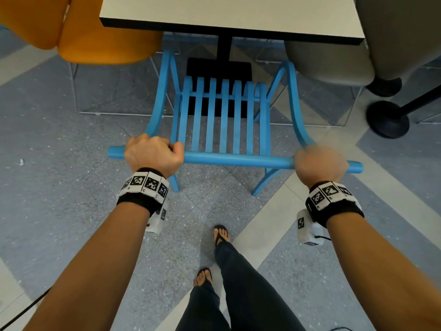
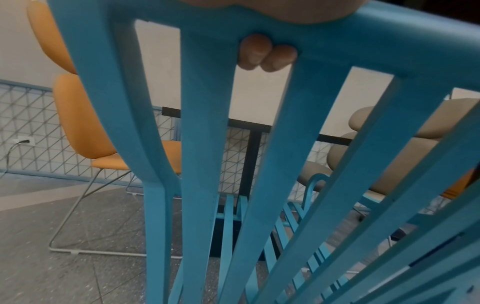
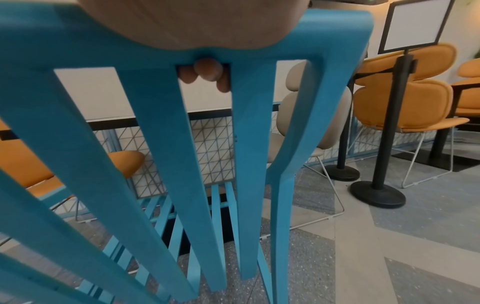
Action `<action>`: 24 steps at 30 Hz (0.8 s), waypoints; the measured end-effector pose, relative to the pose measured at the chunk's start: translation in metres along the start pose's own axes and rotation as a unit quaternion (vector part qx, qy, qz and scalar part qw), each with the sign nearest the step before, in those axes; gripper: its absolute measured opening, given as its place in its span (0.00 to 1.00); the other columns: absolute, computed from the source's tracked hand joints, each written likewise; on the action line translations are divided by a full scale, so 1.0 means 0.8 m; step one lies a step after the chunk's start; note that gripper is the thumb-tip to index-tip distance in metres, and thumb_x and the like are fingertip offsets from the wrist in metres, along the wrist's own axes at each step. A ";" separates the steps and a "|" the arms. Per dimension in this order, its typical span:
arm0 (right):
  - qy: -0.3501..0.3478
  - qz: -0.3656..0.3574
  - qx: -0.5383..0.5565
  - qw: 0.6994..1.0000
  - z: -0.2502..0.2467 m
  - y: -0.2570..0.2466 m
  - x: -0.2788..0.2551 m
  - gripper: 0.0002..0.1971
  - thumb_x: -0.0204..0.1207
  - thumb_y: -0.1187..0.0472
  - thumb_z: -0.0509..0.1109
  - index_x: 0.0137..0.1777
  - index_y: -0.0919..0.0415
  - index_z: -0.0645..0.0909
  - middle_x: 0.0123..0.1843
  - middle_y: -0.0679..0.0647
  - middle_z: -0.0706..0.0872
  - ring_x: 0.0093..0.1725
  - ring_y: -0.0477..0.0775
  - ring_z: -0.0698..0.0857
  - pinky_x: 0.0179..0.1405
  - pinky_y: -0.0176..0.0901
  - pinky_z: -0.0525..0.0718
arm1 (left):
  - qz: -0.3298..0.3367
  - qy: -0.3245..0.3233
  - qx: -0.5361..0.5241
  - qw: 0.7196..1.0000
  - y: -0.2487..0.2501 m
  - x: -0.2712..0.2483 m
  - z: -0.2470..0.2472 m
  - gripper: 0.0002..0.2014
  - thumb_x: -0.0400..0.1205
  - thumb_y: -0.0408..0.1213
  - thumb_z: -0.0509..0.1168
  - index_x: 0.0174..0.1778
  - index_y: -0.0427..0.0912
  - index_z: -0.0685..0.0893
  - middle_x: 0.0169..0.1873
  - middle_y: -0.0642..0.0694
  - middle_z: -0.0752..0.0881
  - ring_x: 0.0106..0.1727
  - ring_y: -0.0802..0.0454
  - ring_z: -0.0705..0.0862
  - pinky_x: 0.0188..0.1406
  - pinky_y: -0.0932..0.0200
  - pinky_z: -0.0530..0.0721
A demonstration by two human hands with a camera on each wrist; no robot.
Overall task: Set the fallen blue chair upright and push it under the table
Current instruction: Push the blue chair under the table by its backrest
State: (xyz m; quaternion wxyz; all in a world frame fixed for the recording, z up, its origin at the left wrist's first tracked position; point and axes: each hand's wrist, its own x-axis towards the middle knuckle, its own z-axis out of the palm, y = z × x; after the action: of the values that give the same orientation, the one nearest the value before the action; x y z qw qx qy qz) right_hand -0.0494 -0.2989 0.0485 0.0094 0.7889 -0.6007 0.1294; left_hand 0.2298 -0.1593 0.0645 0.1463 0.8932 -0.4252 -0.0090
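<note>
The blue chair [image 1: 224, 120] stands upright on its legs, its slatted seat reaching toward the black base of the white table [image 1: 229, 13]. My left hand [image 1: 155, 155] grips the left part of the chair's top rail [image 1: 238, 160]. My right hand [image 1: 319, 163], slightly blurred, grips the rail near its right end. In the left wrist view, fingertips [image 2: 267, 53] curl under the blue chair [image 2: 200, 144] rail between two back slats. The right wrist view shows fingertips [image 3: 207, 71] wrapped the same way under the blue chair [image 3: 166, 133] rail.
An orange chair [image 1: 78, 29] stands at the table's left and a beige chair [image 1: 346, 58] at its right, both flanking the blue chair. Black stanchion bases [image 1: 387, 118] sit on the floor at right. My feet [image 1: 222, 234] are behind the chair.
</note>
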 end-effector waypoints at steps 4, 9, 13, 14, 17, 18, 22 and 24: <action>-0.004 -0.001 -0.006 1.000 0.000 0.000 0.002 0.19 0.64 0.53 0.54 0.20 0.63 0.75 0.17 0.57 0.70 0.20 0.57 0.68 0.24 0.33 0.48 | 0.012 0.009 0.000 1.000 0.001 0.001 0.000 0.26 0.69 0.47 0.47 0.24 0.34 0.86 0.16 0.41 0.69 0.25 0.44 0.68 0.34 0.53 0.66; -0.004 -0.005 -0.002 1.000 -0.002 0.008 0.014 0.19 0.64 0.53 0.54 0.21 0.64 0.77 0.18 0.57 0.70 0.21 0.58 0.69 0.24 0.34 0.48 | 0.018 0.006 0.006 1.000 0.016 0.001 -0.004 0.23 0.70 0.45 0.50 0.21 0.34 0.84 0.12 0.51 0.56 0.23 0.45 0.68 0.32 0.54 0.65; 0.005 -0.011 0.005 1.000 -0.005 0.007 0.012 0.21 0.63 0.51 0.51 0.21 0.63 0.77 0.17 0.56 0.69 0.20 0.57 0.68 0.24 0.33 0.49 | 0.023 0.004 -0.001 1.000 0.018 -0.002 -0.007 0.20 0.70 0.42 0.54 0.20 0.33 0.84 0.13 0.51 0.56 0.23 0.45 0.67 0.32 0.54 0.66; 0.008 -0.012 0.008 1.000 -0.006 0.007 0.011 0.21 0.63 0.51 0.51 0.21 0.63 0.77 0.17 0.56 0.69 0.20 0.57 0.68 0.25 0.33 0.49 | 0.022 0.001 -0.003 1.000 0.018 -0.002 -0.008 0.20 0.70 0.41 0.55 0.20 0.33 0.83 0.13 0.52 0.56 0.23 0.45 0.67 0.32 0.54 0.66; 0.012 -0.011 0.019 1.000 -0.008 0.005 0.010 0.21 0.63 0.51 0.50 0.20 0.64 0.77 0.17 0.56 0.68 0.21 0.56 0.67 0.25 0.33 0.47 | 0.018 -0.005 -0.007 1.000 0.020 -0.003 -0.009 0.20 0.71 0.41 0.55 0.20 0.33 0.83 0.12 0.49 0.60 0.24 0.45 0.68 0.33 0.54 0.66; 0.019 -0.012 0.022 1.000 -0.008 0.004 0.010 0.22 0.63 0.51 0.50 0.20 0.64 0.76 0.17 0.56 0.68 0.21 0.56 0.67 0.25 0.33 0.47 | 0.017 0.003 -0.007 1.000 0.019 -0.003 -0.007 0.21 0.70 0.42 0.54 0.20 0.33 0.83 0.12 0.46 0.63 0.24 0.45 0.68 0.33 0.54 0.67; 0.016 -0.007 0.036 0.999 -0.009 0.005 0.009 0.22 0.64 0.51 0.50 0.20 0.64 0.76 0.17 0.56 0.68 0.20 0.56 0.67 0.25 0.37 0.57 | 0.016 0.007 -0.015 1.000 0.017 -0.004 -0.004 0.22 0.70 0.44 0.52 0.20 0.34 0.83 0.15 0.42 0.68 0.24 0.45 0.69 0.32 0.55 0.67; 0.016 -0.004 0.045 0.999 -0.010 0.003 0.007 0.22 0.65 0.51 0.50 0.20 0.64 0.75 0.17 0.56 0.68 0.20 0.56 0.67 0.27 0.41 0.62 | 0.012 0.008 -0.013 1.000 0.017 -0.004 -0.004 0.22 0.70 0.44 0.53 0.21 0.33 0.83 0.15 0.41 0.69 0.24 0.44 0.69 0.31 0.55 0.68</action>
State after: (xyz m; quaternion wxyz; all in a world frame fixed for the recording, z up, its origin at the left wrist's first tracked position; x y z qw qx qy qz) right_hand -0.0518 -0.3031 0.0569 -0.0156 0.7889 -0.5907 0.1686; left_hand 0.2179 -0.1643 0.0710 0.1617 0.8858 -0.4349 -0.0053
